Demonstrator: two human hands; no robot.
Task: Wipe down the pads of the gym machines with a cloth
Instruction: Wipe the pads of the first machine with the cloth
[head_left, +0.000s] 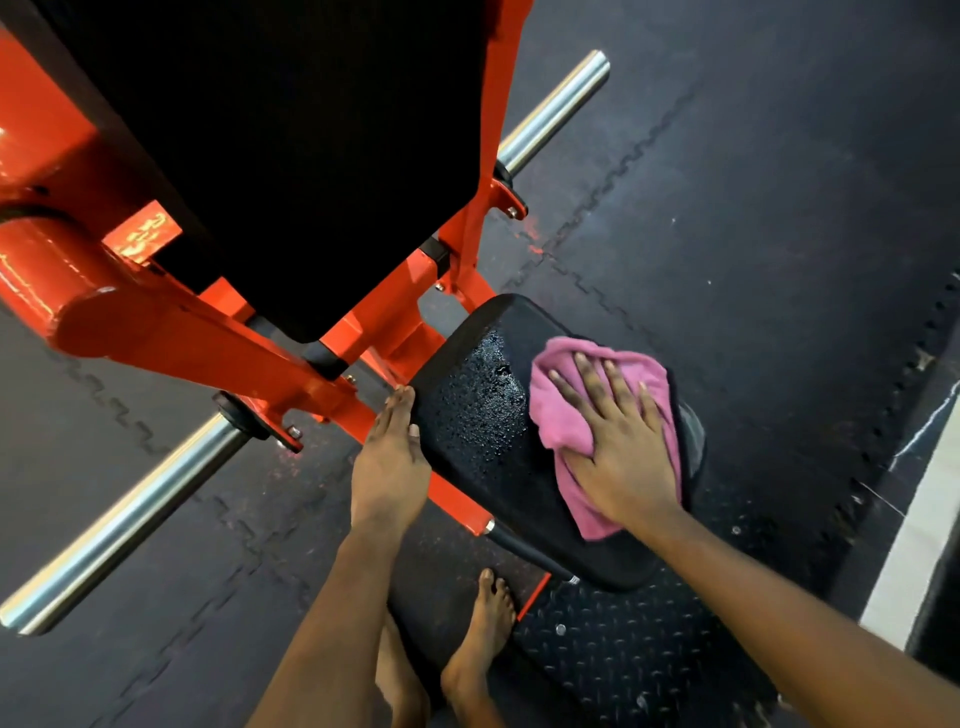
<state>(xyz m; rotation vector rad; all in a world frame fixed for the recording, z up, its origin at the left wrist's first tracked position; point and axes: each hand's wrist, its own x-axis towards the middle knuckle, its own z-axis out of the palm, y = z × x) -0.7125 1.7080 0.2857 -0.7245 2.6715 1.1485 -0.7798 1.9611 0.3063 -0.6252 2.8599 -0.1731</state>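
Orange sticker on machine frame: pale marks, possibly digits, too blurred to read.

Both arms are bare: the left forearm and the right forearm carry no sleeve from the frame's lower edge to the wrist. The left hand and the right hand are ungloved, with long fingers and short-trimmed nails, clearest on the right. Lower down, one bare foot shows its toes and instep. A second foot beside it is mostly hidden behind the left forearm and seems bare as well.
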